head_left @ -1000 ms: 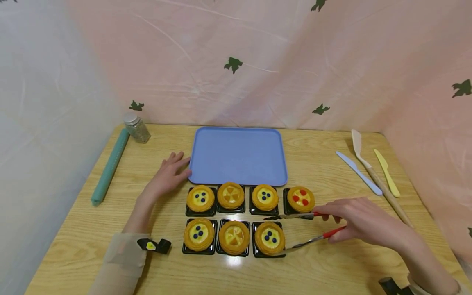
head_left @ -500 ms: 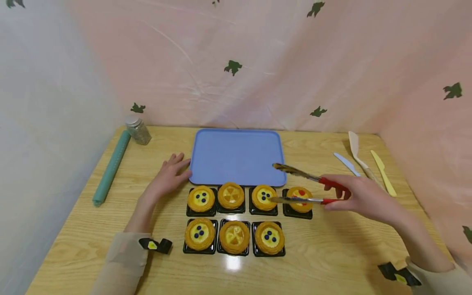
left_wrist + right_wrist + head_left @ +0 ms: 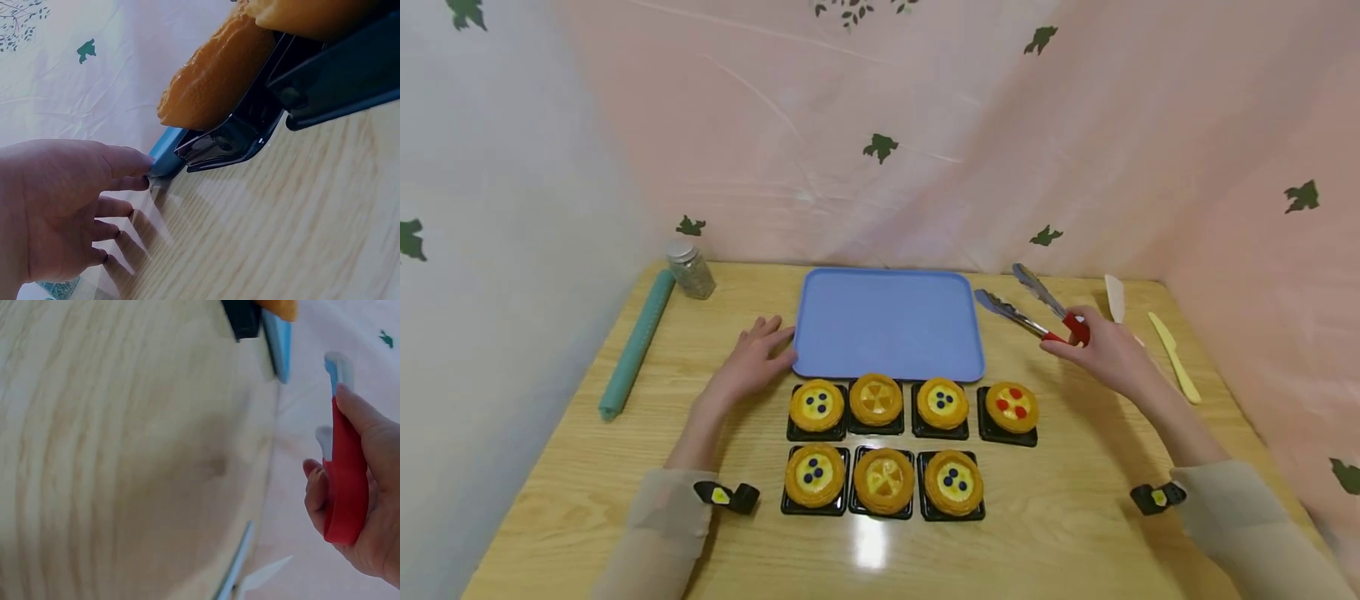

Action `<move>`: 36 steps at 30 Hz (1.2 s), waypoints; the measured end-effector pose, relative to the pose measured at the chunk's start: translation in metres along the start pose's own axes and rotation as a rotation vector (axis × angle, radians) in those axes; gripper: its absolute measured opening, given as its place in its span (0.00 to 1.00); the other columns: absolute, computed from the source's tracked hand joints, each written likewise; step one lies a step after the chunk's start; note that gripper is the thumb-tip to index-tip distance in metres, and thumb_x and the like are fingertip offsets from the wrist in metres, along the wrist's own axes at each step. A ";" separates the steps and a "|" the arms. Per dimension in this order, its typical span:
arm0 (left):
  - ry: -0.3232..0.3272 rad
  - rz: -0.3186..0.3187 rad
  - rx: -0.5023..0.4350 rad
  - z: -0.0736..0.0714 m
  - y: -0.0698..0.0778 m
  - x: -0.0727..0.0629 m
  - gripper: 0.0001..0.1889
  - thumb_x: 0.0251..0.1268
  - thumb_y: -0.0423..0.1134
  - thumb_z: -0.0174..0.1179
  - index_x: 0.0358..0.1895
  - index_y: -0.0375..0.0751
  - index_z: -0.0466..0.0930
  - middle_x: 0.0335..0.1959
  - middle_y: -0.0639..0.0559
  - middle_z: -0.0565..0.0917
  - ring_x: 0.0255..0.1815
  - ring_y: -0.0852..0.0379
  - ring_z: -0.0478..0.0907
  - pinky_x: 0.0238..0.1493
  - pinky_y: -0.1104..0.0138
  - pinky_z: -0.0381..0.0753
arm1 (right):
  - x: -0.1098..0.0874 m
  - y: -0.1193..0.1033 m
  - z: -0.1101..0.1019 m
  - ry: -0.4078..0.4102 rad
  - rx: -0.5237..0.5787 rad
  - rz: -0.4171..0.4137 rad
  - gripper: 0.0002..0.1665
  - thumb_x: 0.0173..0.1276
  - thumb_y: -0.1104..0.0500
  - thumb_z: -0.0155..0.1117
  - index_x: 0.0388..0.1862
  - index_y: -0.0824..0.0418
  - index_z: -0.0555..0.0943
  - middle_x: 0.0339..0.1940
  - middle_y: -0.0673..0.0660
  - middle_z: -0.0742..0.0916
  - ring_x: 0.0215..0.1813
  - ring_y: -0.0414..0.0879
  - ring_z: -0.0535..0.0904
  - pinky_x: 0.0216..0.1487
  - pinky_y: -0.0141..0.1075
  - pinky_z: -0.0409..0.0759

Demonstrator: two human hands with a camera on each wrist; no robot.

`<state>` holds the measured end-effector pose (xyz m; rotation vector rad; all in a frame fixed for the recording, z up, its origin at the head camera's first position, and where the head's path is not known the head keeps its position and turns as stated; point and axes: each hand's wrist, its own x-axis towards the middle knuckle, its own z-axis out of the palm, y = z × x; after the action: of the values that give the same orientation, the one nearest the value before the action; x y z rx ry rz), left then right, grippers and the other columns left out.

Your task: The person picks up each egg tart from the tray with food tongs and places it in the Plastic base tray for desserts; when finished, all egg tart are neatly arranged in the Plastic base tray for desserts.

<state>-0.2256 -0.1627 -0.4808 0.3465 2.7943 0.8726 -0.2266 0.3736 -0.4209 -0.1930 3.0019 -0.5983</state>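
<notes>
My right hand (image 3: 1108, 354) holds red-handled metal tongs (image 3: 1043, 293) with the tongs' arms spread and nothing between their tips, beside the right edge of a blue tray (image 3: 887, 325). In the right wrist view, fingers and thumb wrap the red handle (image 3: 347, 481). My left hand (image 3: 751, 360) rests at the tray's left edge, its fingers loosely extended and fingertips touching the rim. In front of the tray, several tarts sit in black square holders in two rows. The tart with red toppings (image 3: 1013, 407) is at the right end of the back row; others have blue dots or orange wedges.
On the left lie a teal rolling pin (image 3: 638, 346) and a glass jar (image 3: 691, 268) with a grey lid. A spatula (image 3: 1115, 297) and a yellow knife (image 3: 1174, 357) lie at right; a blue knife (image 3: 235, 562) shows beneath the right hand. Draped cloth surrounds the table.
My right hand has moved the tongs from over the tarts up and back, to the right of the tray. The left hand has stayed at the tray's edge. The tarts have not moved.
</notes>
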 end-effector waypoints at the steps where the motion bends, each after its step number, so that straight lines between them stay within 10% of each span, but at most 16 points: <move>1: -0.002 0.001 0.001 0.001 0.001 0.001 0.31 0.81 0.47 0.50 0.78 0.33 0.63 0.82 0.26 0.52 0.85 0.26 0.39 0.82 0.32 0.36 | 0.002 0.003 0.001 0.006 -0.003 0.013 0.54 0.65 0.29 0.67 0.71 0.69 0.66 0.42 0.65 0.86 0.33 0.51 0.78 0.29 0.36 0.74; 36: 0.009 0.014 0.018 0.006 0.003 0.008 0.31 0.81 0.47 0.51 0.78 0.34 0.63 0.83 0.28 0.52 0.85 0.27 0.39 0.82 0.33 0.36 | 0.002 -0.006 0.049 0.001 -0.151 0.155 0.44 0.66 0.28 0.65 0.41 0.69 0.66 0.25 0.63 0.77 0.24 0.54 0.76 0.21 0.39 0.69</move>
<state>-0.2315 -0.1545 -0.4852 0.3659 2.8130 0.8540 -0.2233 0.3490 -0.4637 0.0315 3.0265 -0.3585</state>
